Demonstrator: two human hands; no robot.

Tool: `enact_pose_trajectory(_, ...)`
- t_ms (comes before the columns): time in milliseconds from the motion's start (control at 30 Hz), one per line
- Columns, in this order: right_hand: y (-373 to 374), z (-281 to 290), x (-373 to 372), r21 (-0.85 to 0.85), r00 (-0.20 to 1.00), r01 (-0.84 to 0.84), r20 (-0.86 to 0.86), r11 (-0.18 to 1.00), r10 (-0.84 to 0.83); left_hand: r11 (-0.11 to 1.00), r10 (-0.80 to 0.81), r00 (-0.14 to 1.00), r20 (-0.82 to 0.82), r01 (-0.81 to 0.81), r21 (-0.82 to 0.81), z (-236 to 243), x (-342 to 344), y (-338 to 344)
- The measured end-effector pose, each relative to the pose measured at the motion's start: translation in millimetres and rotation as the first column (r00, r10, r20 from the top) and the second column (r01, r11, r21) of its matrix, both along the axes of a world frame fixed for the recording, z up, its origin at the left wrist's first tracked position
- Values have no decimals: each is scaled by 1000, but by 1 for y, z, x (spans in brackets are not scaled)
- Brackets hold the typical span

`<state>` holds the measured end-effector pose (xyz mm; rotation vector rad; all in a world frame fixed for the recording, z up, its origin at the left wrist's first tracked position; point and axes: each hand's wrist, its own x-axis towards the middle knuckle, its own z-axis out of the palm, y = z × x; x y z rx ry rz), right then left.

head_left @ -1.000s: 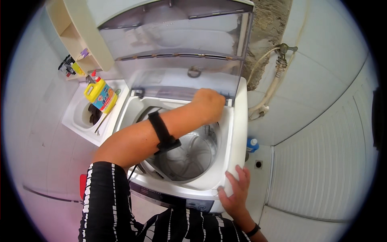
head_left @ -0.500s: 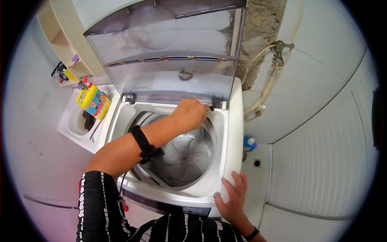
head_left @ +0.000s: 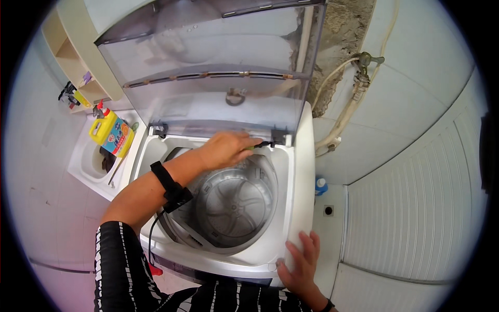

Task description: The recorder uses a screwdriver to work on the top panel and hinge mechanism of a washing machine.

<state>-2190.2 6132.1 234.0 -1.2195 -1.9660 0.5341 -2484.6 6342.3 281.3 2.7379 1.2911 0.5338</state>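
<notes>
A top-loading washing machine [head_left: 304, 192] stands before me with its see-through grey lid [head_left: 208, 104] raised. Across the drum opening reaches my left hand [head_left: 228, 150], closed round a slim tool [head_left: 259, 146] with a bit of green and a dark end, perhaps a small brush. That dark end meets the back rim near the right lid hinge [head_left: 279, 136]. Most of the tool is hidden in my fingers. Below lies the bare metal drum [head_left: 234, 205]. My right hand [head_left: 301, 265] rests on the machine's front right corner, fingers spread and holding nothing.
At the left, a yellow jug [head_left: 115, 134] stands by a white sink [head_left: 86, 166], under a beige shelf [head_left: 70, 54]. A tap and hose [head_left: 358, 78] run down the right wall. A blue bottle [head_left: 320, 186] and a floor drain [head_left: 328, 210] lie beyond the machine's right side.
My left hand has moved a little left along the back rim, and the tool's dark end now shows. The right hand stays on the corner. The view has shifted slightly.
</notes>
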Motion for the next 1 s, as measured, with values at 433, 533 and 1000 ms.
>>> enact_pose_trajectory(433,0,-1,-1,-3,1000,8,21,1000,-8,931,286,937,-200,-321,-175,37,48,-18)
enact_pose_trajectory(533,-1,1,0,-5,999,14,31,1000,-14,936,239,928,-286,-299,-187,49,48,-16)
enact_pose_trajectory(1000,-3,-3,2,34,997,9,76,999,-11,916,231,933,-275,-305,-263,60,47,-3)
